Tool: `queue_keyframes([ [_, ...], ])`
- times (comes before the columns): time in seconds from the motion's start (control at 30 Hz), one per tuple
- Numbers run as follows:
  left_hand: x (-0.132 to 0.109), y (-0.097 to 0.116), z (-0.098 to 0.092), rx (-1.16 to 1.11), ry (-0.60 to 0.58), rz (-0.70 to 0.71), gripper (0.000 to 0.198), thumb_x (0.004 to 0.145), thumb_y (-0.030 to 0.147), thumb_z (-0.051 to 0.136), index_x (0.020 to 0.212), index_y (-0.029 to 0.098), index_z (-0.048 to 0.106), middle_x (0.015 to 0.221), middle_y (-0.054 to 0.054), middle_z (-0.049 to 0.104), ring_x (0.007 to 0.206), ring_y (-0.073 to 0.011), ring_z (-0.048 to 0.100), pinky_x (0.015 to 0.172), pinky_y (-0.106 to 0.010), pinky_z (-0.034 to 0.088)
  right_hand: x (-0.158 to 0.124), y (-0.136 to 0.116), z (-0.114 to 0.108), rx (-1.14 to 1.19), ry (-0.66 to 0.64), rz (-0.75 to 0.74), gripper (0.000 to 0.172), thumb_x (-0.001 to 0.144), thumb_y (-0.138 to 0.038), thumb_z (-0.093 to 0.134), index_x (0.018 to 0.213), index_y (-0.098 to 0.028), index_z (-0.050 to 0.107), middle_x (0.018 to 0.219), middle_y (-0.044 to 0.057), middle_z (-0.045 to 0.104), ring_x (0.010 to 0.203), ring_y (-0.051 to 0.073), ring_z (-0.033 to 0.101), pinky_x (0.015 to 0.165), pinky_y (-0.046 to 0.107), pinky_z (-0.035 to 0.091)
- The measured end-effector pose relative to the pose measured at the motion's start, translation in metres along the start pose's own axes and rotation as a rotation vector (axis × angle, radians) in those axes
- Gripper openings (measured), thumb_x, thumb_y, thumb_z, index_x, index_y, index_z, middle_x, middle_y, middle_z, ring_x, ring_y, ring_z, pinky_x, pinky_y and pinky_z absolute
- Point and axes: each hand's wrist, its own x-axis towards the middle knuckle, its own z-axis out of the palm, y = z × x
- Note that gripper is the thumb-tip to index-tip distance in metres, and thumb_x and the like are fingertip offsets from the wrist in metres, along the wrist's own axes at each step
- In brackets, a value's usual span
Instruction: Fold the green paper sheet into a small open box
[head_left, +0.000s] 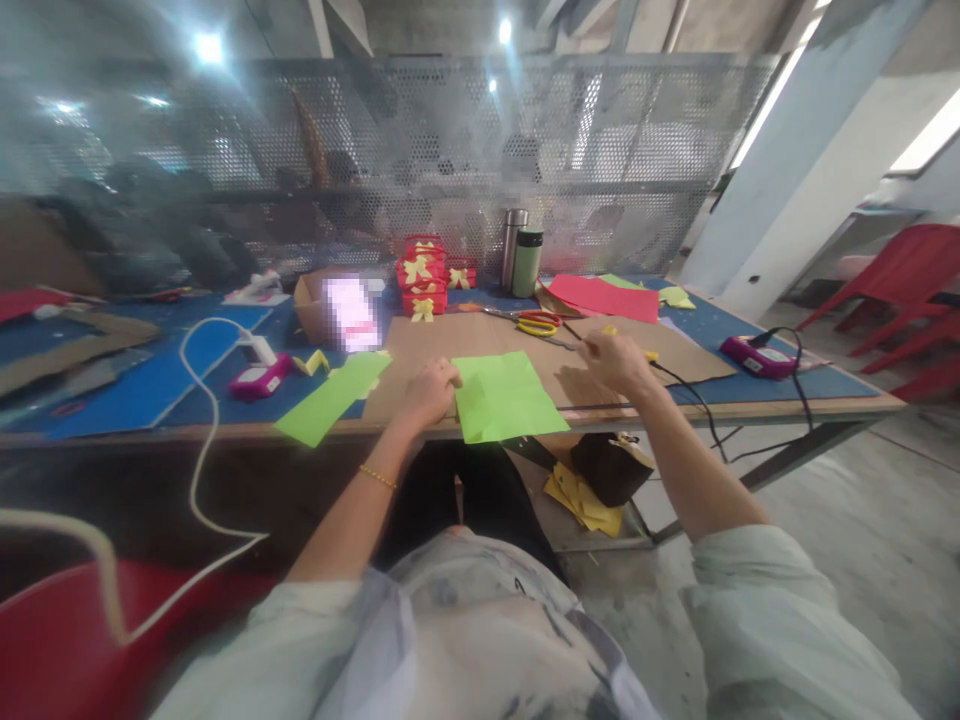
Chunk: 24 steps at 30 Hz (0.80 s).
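A light green sheet of paper point(510, 395) with fold creases lies at the table's front edge, its lower edge reaching past it. My left hand point(433, 392) is closed at the sheet's upper left edge, pinching it. To the right of the paper, my right hand point(613, 358) is closed above the brown cardboard point(442, 340). A thin dark stick shows at its fingertips; what it grips is mostly hidden. Yellow bits show beside this hand, one joined to a black cable point(686, 382). Yellow-handled pliers point(538, 322) lie just beyond the paper.
Another green strip point(330, 400) lies left. Behind stand red boxes with yellow bows point(424, 275), a phone with a blurred screen point(351, 312) and a green bottle point(527, 262). Red paper point(604, 297) lies back right. Purple power blocks point(259, 378) with cables sit on both sides.
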Motion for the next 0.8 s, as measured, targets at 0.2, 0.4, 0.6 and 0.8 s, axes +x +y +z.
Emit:
queue_keyframes([
  [0.2,0.000,0.001,0.002,-0.009,-0.004,-0.010,0.028,0.083,0.006,0.043,0.083,0.018,0.068,0.098,-0.010,0.067,0.099,-0.0243,0.058,0.090,-0.040,0.049,0.000,-0.057,0.014,0.173,-0.157,-0.084,0.043,0.094,-0.047,0.050,0.067,-0.017,0.065,0.070,0.007,0.066,0.064,0.016,0.053,0.057,0.028,0.028],
  [0.4,0.000,0.002,0.001,-0.012,0.003,-0.009,0.027,0.084,0.007,0.043,0.083,0.019,0.067,0.097,-0.009,0.065,0.099,-0.0241,0.057,0.090,-0.040,0.049,0.006,-0.066,0.017,0.402,-0.206,0.003,0.032,0.080,-0.048,0.068,0.070,-0.018,0.062,0.070,0.003,0.064,0.067,0.016,0.057,0.058,0.026,0.036],
  [0.6,0.000,0.004,0.001,-0.005,0.000,-0.002,0.028,0.084,0.007,0.043,0.084,0.019,0.068,0.097,-0.010,0.065,0.098,-0.0246,0.056,0.092,-0.041,0.048,0.004,-0.074,0.025,0.669,-0.231,-0.111,0.046,0.067,-0.028,0.077,0.110,-0.018,0.061,0.098,0.008,0.073,0.084,0.022,0.066,0.070,0.029,0.051],
  [0.8,0.000,0.004,0.000,0.031,-0.010,-0.002,0.028,0.085,0.007,0.044,0.087,0.019,0.069,0.099,-0.009,0.065,0.100,-0.0240,0.057,0.092,-0.039,0.047,0.001,-0.088,0.023,0.480,-0.127,-0.136,0.067,0.068,-0.018,0.073,0.131,-0.011,0.052,0.116,0.018,0.069,0.103,0.031,0.066,0.085,0.038,0.051],
])
